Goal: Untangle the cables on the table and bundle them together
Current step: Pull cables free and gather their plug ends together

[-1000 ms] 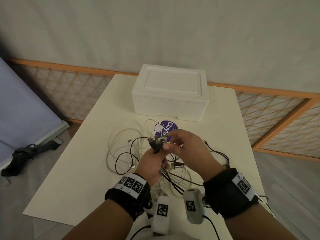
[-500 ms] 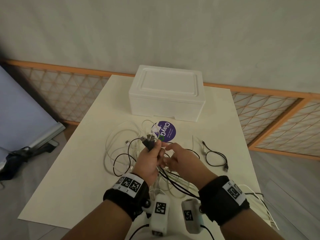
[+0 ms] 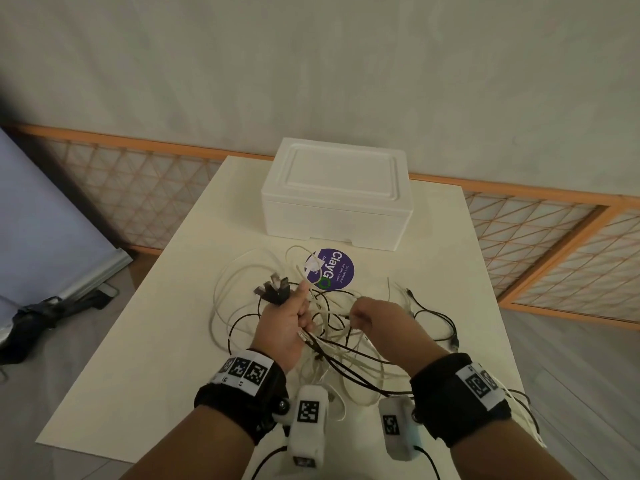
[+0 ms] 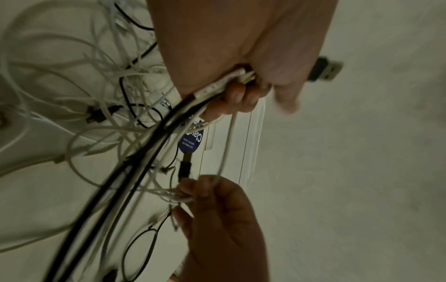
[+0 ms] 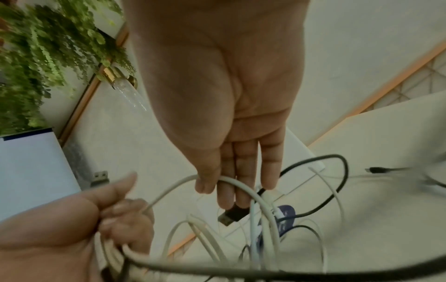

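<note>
A tangle of white and black cables (image 3: 332, 344) lies on the cream table (image 3: 145, 358). My left hand (image 3: 287, 323) grips a bundle of cable ends, and their dark USB plugs (image 3: 273, 289) stick up out of the fist. In the left wrist view the fingers (image 4: 241, 95) curl round white and black strands, with one plug (image 4: 325, 70) poking past. My right hand (image 3: 367, 311) is just right of it and pinches a single white cable (image 5: 173, 187) between thumb and fingers (image 5: 224, 190). That cable runs across to the left hand (image 5: 96, 219).
A white foam box (image 3: 336, 195) stands at the back of the table, with a round purple sticker (image 3: 332, 271) in front of it. A separate black cable (image 3: 436, 317) loops at the right. Wooden lattice panels (image 3: 554, 230) run behind the table.
My right hand has left the plug ends and drawn back to the right, now pinching a white cable. The left hand keeps its grip on the bundle.
</note>
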The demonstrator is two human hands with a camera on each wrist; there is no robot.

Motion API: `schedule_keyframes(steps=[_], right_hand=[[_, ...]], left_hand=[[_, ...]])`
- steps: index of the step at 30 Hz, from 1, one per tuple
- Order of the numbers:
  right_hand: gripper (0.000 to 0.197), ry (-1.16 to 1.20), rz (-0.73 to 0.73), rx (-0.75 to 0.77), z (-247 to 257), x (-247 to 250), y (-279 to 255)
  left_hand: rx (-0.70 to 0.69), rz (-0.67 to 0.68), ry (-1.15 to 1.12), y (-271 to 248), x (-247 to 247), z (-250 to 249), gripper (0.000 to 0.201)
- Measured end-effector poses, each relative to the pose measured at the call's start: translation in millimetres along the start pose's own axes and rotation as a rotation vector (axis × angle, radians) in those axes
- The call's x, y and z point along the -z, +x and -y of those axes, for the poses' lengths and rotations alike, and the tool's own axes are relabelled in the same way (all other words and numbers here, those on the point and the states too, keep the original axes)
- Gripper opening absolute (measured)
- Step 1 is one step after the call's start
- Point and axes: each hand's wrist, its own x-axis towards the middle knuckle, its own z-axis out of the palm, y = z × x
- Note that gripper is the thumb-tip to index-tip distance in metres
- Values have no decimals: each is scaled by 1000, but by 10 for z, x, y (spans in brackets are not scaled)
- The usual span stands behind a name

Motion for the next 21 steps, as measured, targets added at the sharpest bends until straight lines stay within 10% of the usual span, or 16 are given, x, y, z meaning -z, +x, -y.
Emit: schedule_keyframes(steps=[13,21], right_hand=[[11,-101,81,-30,-52,-27,66],[7,202,-209,79,213,267,18]], left_hand=[[-80,-13,-193,79,-14,-273,54],[-34,219,462,-35,-57,-140,7]])
